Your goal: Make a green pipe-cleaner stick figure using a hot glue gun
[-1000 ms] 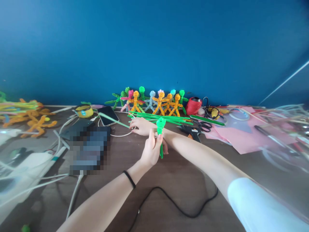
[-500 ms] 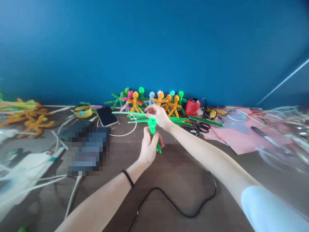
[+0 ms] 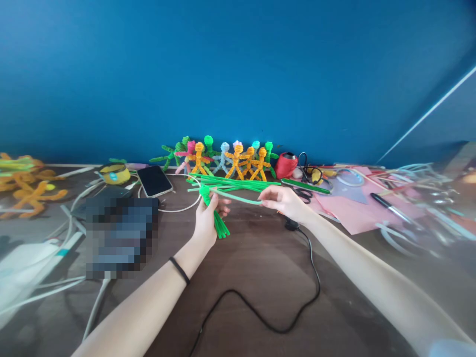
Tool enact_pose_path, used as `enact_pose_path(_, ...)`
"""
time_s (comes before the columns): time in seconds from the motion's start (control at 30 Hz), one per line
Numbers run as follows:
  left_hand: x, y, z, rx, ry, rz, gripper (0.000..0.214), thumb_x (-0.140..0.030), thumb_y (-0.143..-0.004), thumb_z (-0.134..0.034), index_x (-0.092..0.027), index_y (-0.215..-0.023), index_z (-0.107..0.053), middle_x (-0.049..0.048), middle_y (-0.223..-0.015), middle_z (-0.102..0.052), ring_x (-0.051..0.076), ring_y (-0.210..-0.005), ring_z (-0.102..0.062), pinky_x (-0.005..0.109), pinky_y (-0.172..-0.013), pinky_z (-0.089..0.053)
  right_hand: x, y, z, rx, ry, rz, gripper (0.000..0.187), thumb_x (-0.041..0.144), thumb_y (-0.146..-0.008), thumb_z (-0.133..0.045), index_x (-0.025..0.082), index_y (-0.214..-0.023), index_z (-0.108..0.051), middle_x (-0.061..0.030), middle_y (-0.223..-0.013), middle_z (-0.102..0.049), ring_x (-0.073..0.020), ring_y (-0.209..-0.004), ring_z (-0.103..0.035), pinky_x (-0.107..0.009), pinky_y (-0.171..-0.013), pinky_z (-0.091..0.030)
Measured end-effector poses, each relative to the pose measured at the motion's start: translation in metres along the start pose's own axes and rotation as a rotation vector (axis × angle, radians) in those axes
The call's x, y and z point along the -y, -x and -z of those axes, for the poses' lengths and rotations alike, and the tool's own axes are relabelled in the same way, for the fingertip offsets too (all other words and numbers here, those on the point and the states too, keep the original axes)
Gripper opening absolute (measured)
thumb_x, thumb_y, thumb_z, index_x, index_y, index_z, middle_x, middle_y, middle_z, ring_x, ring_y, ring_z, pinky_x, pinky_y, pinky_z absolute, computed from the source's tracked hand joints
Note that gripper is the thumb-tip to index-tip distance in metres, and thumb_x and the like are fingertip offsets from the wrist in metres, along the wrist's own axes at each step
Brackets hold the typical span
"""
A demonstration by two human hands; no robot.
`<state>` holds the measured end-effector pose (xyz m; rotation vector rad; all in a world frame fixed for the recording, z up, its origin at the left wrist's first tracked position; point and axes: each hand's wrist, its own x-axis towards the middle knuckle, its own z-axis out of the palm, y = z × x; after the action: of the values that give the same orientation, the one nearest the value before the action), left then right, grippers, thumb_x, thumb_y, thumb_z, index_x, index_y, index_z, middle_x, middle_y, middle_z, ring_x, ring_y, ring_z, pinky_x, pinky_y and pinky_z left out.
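My left hand (image 3: 208, 218) is closed round a green pipe-cleaner figure (image 3: 222, 229), its wound head (image 3: 204, 191) above the fist and loose strands fanned out below. From beside the head, one pale green pipe cleaner (image 3: 240, 199) stretches right to my right hand (image 3: 284, 202), which pinches its far end. Just behind both hands, several loose green pipe cleaners (image 3: 238, 184) lie on the dark table (image 3: 256, 277). Whether the stretched strand is fastened to the figure, I cannot tell.
Finished pipe-cleaner figures (image 3: 238, 161) line the blue wall. A smartphone (image 3: 154, 180), a yellow tape roll (image 3: 114, 173) and a blurred-out device (image 3: 126, 238) are at left. Red thread spool (image 3: 286, 164), pink paper (image 3: 351, 215) and a marker (image 3: 390, 208) sit right. A black cable (image 3: 256, 317) crosses the front.
My right hand has moved from behind the figure out to the right, pulling the pale green strand with it. My left hand has shifted left, and the figure now leans.
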<state>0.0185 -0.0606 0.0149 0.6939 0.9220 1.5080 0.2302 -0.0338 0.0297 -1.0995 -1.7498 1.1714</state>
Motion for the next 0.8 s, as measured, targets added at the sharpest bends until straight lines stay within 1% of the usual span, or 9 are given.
enact_pose_path(0.13, -0.001, -0.002, 0.000, 0.030, 0.038, 0.036, 0.028, -0.026, -0.063, -0.072, -0.011, -0.084, -0.059, 0.0001, -0.056, -0.061, 0.007, -0.045, -0.052, 0.017, -0.044, -0.039, 0.004, 0.010, -0.007, 0.028, 0.119, -0.006, 0.019, 0.032, -0.068, -0.066, 0.016, -0.078, -0.061, -0.0041, -0.079, -0.066, -0.0171, -0.074, -0.062, -0.034, -0.074, -0.048)
enact_pose_path(0.23, 0.000, -0.004, 0.001, 0.040, 0.062, 0.041, 0.021, -0.023, -0.062, -0.073, -0.010, -0.071, -0.060, 0.0006, -0.053, -0.060, 0.007, -0.047, -0.052, 0.017, -0.044, -0.039, 0.010, 0.017, 0.000, 0.025, 0.216, -0.010, 0.023, 0.037, -0.072, -0.062, 0.017, -0.083, -0.063, -0.0056, -0.085, -0.068, -0.0188, -0.078, -0.063, -0.035, -0.075, -0.049)
enact_pose_path(0.33, 0.000, -0.006, 0.001, 0.018, 0.083, 0.054, 0.018, -0.023, -0.064, -0.072, -0.011, -0.069, -0.060, 0.0012, -0.053, -0.060, 0.007, -0.047, -0.052, 0.018, -0.045, -0.041, 0.010, 0.021, 0.029, -0.134, 0.343, -0.028, 0.025, 0.039, -0.076, -0.054, 0.017, -0.085, -0.064, -0.0072, -0.092, -0.068, -0.0205, -0.085, -0.064, -0.035, -0.077, -0.049)
enact_pose_path(0.43, -0.001, -0.006, 0.002, -0.001, 0.107, 0.086, 0.015, -0.021, -0.066, -0.071, -0.011, -0.070, -0.061, 0.0018, -0.055, -0.061, 0.007, -0.047, -0.052, 0.018, -0.046, -0.042, -0.001, 0.026, 0.072, -0.313, 0.529, -0.142, 0.019, 0.027, -0.073, -0.052, 0.017, -0.084, -0.063, -0.0056, -0.079, -0.069, -0.0199, -0.076, -0.065, -0.033, -0.072, -0.049)
enact_pose_path(0.5, -0.002, -0.007, 0.002, -0.015, 0.123, 0.104, 0.012, -0.020, -0.068, -0.069, -0.010, -0.070, -0.062, 0.0032, -0.057, -0.063, 0.007, -0.047, -0.052, 0.018, -0.046, -0.042, -0.010, 0.032, 0.096, -0.287, 0.678, -0.239, 0.014, 0.023, -0.067, -0.055, 0.018, -0.077, -0.063, -0.0041, -0.074, -0.069, -0.0185, -0.070, -0.065, -0.030, -0.068, -0.049)
enact_pose_path(0.57, -0.002, -0.007, 0.002, -0.026, 0.134, 0.111, 0.011, -0.020, -0.071, -0.066, -0.010, -0.071, -0.062, 0.0049, -0.061, -0.065, 0.007, -0.048, -0.053, 0.018, -0.045, -0.043, -0.020, 0.038, 0.110, -0.236, 0.762, -0.285, 0.014, 0.022, -0.064, -0.057, 0.019, -0.076, -0.063, -0.0026, -0.068, -0.068, -0.0177, -0.064, -0.064, -0.028, -0.062, -0.048)
enact_pose_path(0.63, -0.001, -0.008, 0.002, -0.029, 0.140, 0.110, 0.011, -0.020, -0.073, -0.064, -0.009, -0.073, -0.063, 0.0057, -0.062, -0.066, 0.007, -0.048, -0.053, 0.018, -0.045, -0.043, -0.027, 0.043, 0.112, -0.249, 0.786, -0.252, 0.014, 0.021, -0.064, -0.056, 0.019, -0.077, -0.063, -0.0034, -0.073, -0.069, -0.0180, -0.068, -0.065, -0.028, -0.064, -0.049)
enact_pose_path(0.73, 0.001, -0.010, 0.002, -0.023, 0.144, 0.104, 0.012, -0.020, -0.071, -0.066, -0.008, -0.073, -0.063, 0.0063, -0.062, -0.066, 0.007, -0.048, -0.053, 0.018, -0.045, -0.042, -0.033, 0.042, 0.103, -0.309, 0.834, -0.183, 0.019, 0.017, -0.068, -0.053, 0.018, -0.084, -0.062, -0.0063, -0.089, -0.070, -0.0188, -0.079, -0.066, -0.029, -0.072, -0.049)
enact_pose_path(0.8, 0.002, -0.011, 0.003, -0.012, 0.146, 0.099, 0.013, -0.019, -0.070, -0.068, -0.008, -0.072, -0.063, 0.0066, -0.061, -0.065, 0.007, -0.047, -0.051, 0.017, -0.042, -0.040, -0.035, 0.037, 0.097, -0.304, 0.897, -0.182, 0.017, 0.019, -0.071, -0.053, 0.017, -0.086, -0.062, -0.0086, -0.094, -0.069, -0.0200, -0.083, -0.065, -0.030, -0.074, -0.048)
